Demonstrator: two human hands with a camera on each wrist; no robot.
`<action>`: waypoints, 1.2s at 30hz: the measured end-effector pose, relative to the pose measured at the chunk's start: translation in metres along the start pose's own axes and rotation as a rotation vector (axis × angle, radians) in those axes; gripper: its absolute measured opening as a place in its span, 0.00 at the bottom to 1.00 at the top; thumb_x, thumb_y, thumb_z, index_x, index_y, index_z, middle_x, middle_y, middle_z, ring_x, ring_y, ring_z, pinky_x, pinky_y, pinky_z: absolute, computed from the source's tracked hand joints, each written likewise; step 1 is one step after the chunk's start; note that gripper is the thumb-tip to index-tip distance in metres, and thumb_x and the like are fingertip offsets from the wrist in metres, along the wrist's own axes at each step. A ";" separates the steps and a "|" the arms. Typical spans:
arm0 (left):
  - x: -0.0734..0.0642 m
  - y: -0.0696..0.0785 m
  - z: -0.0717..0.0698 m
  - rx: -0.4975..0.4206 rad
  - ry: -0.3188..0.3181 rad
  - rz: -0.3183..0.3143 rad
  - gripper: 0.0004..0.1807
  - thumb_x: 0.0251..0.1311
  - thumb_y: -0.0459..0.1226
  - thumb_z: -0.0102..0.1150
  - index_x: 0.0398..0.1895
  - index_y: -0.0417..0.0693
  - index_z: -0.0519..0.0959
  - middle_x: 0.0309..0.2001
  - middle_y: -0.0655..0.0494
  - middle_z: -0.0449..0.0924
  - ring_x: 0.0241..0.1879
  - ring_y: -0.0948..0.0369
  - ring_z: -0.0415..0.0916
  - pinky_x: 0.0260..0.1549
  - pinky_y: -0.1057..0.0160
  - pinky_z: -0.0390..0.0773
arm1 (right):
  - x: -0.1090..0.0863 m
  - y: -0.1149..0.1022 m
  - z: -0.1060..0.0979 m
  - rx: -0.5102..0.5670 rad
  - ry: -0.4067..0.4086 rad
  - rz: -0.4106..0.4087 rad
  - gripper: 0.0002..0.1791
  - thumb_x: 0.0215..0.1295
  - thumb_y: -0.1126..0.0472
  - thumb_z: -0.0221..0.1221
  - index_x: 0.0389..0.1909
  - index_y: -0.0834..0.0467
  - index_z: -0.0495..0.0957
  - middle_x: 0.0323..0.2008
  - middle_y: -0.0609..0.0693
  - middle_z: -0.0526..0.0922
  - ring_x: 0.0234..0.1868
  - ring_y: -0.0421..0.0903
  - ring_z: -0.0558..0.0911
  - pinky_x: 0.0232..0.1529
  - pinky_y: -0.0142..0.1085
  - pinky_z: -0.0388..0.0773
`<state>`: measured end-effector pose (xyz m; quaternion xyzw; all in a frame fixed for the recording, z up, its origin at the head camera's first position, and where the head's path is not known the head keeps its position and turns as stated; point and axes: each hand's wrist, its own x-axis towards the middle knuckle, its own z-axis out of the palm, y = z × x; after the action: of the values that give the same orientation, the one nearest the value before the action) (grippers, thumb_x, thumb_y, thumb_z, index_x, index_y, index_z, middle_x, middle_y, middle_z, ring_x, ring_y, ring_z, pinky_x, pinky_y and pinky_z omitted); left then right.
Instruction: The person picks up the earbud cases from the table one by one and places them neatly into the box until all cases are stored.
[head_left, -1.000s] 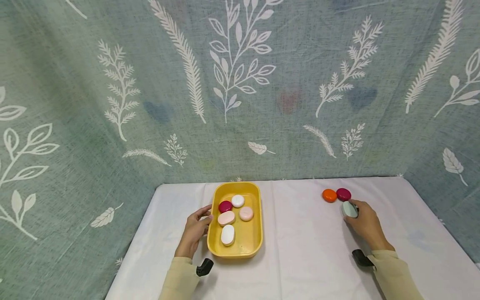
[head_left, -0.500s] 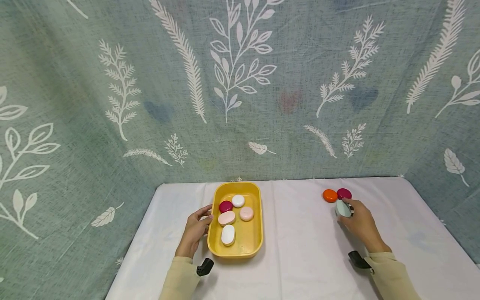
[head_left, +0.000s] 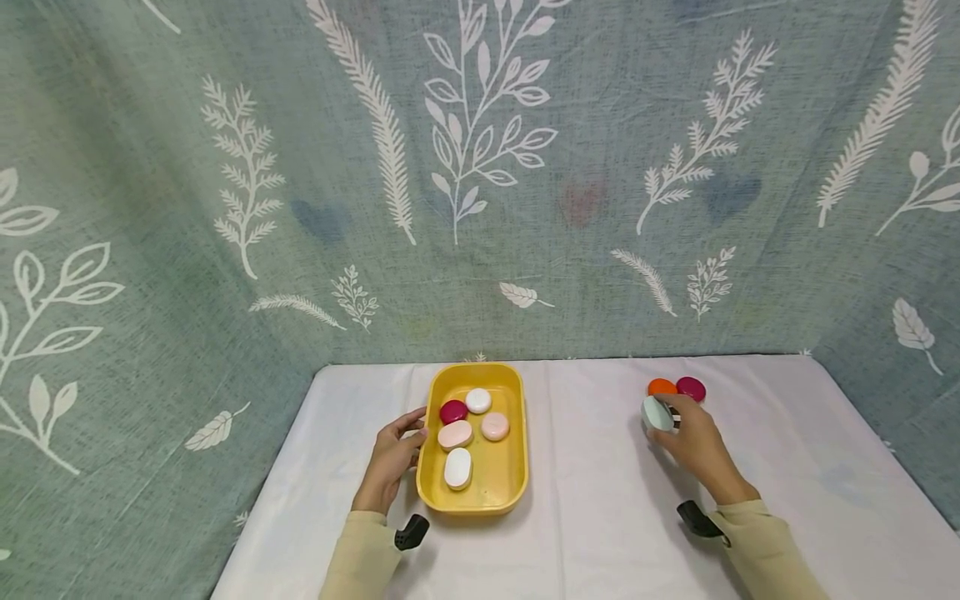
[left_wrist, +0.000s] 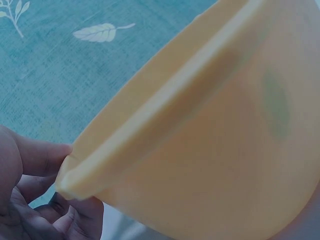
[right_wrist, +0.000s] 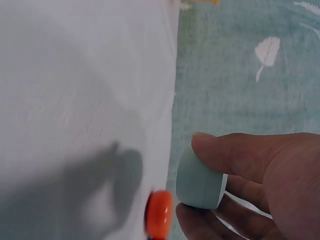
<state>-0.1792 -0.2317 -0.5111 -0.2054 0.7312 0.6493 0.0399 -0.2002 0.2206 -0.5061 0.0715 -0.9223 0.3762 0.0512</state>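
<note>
My right hand (head_left: 697, 443) holds a pale green soap bar (head_left: 656, 415) between thumb and fingers, tilted on edge. In the right wrist view the thumb lies on one side of the green soap (right_wrist: 198, 180), the fingers on the other. Just behind it sit an orange soap (head_left: 662, 387), partly covered in the head view, and a magenta soap (head_left: 691, 389). With my left hand (head_left: 392, 458) I grip the left rim of a yellow plastic tub (head_left: 498, 487). In the left wrist view, fingertips pinch the tub's rim (left_wrist: 150, 107).
Inside the tub lie a magenta soap (head_left: 453, 412), a round white one (head_left: 478, 401), two pink ones (head_left: 455, 435) and an oval white one (head_left: 458, 469). A white cloth (head_left: 592, 500) covers the table; a green leaf-patterned curtain (head_left: 480, 275) hangs behind and along both sides.
My right hand has carried the green soap leftward, from in front of the magenta soap to in front of the orange one. The left hand stays at the tub.
</note>
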 end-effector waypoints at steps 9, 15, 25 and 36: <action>0.001 0.000 0.000 0.008 0.000 0.003 0.23 0.75 0.30 0.56 0.71 0.44 0.77 0.58 0.43 0.73 0.28 0.59 0.72 0.28 0.67 0.78 | 0.004 -0.017 0.016 0.024 -0.005 -0.079 0.32 0.57 0.77 0.71 0.64 0.77 0.74 0.60 0.74 0.77 0.56 0.69 0.79 0.56 0.61 0.81; 0.000 0.001 -0.001 0.011 -0.007 0.000 0.23 0.75 0.30 0.56 0.72 0.44 0.77 0.59 0.42 0.72 0.30 0.59 0.73 0.29 0.67 0.78 | 0.007 -0.028 0.024 0.031 -0.027 -0.100 0.33 0.57 0.77 0.72 0.64 0.76 0.74 0.60 0.73 0.78 0.56 0.69 0.80 0.56 0.60 0.82; 0.000 0.001 -0.001 0.005 -0.016 0.004 0.23 0.75 0.30 0.56 0.71 0.43 0.77 0.58 0.42 0.73 0.30 0.58 0.73 0.29 0.68 0.78 | 0.011 -0.051 0.038 0.057 -0.061 -0.113 0.33 0.58 0.76 0.73 0.66 0.73 0.75 0.61 0.70 0.79 0.58 0.66 0.80 0.58 0.58 0.82; 0.000 0.000 -0.001 0.013 -0.006 0.012 0.23 0.75 0.30 0.56 0.71 0.42 0.77 0.57 0.43 0.74 0.28 0.59 0.72 0.28 0.68 0.78 | 0.015 -0.070 0.054 0.090 -0.090 -0.173 0.34 0.57 0.76 0.73 0.65 0.72 0.75 0.60 0.67 0.80 0.58 0.64 0.81 0.57 0.56 0.83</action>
<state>-0.1794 -0.2324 -0.5111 -0.1986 0.7365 0.6454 0.0395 -0.2054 0.1312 -0.4941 0.1698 -0.8963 0.4079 0.0389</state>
